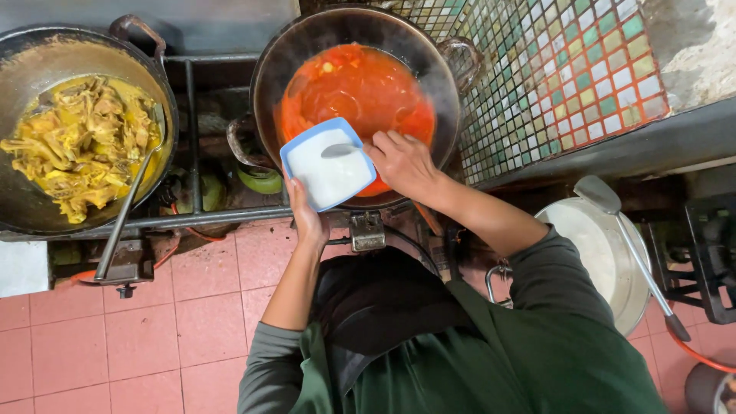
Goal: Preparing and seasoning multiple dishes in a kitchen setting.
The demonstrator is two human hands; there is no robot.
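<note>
A blue rectangular tub (328, 162) of white powder is held from below in the left hand (304, 217), the grip closed around its near edge, just over the front rim of a dark wok (437, 77) filled with red-orange sauce (356, 88). A spoon (340, 149) is grasped in the right hand (402, 162), fingers clenched on its handle, the bowl lying on the powder inside the tub. The tub is tilted slightly toward the wok and partly overhangs the sauce. To the left, a second wok (23, 207) holding yellow stewed pieces (80, 142) is seen on the same burner frame (192, 115), a long ladle (126, 211) resting in it. A white bucket (598, 253) with another ladle (625, 245) stands at the right, on the pink tiled floor (138, 337). Steam is faintly visible over the sauce. Too much powder could be tipped in if the tub were tilted further, and the wrist could be scalded by splashes, since both hands are kept so close above the hot surface
</note>
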